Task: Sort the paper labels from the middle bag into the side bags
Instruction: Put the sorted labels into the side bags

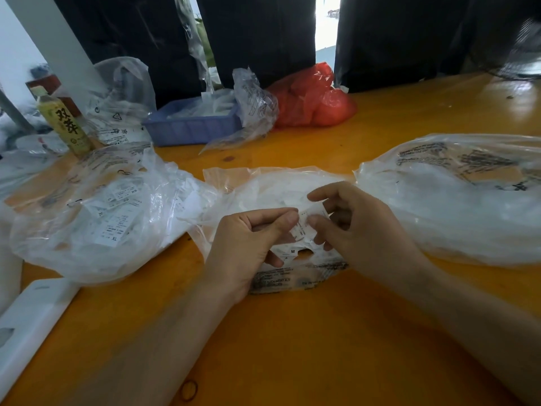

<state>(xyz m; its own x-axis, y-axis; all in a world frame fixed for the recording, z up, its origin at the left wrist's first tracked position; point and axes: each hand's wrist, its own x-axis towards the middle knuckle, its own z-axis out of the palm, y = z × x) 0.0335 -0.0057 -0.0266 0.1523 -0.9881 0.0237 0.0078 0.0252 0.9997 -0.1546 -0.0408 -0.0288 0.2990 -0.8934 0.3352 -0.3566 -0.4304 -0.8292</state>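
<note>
Here the small white printed paper label (304, 222) stands between both hands over the clear plastic middle bag (272, 186), long axis roughly upright. The left hand (248, 244) pinches its left edge, the right hand (354, 221) its right edge (both side bags look equally near).

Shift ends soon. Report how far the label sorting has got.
Done: the left bag already holds labels marked XS and XL; the right bag looks filled with white pieces too. In hand: both hands, left and right, pinch one paper label over the middle bag. Left: the middle bag still holds many labels, so plenty remains.
</note>
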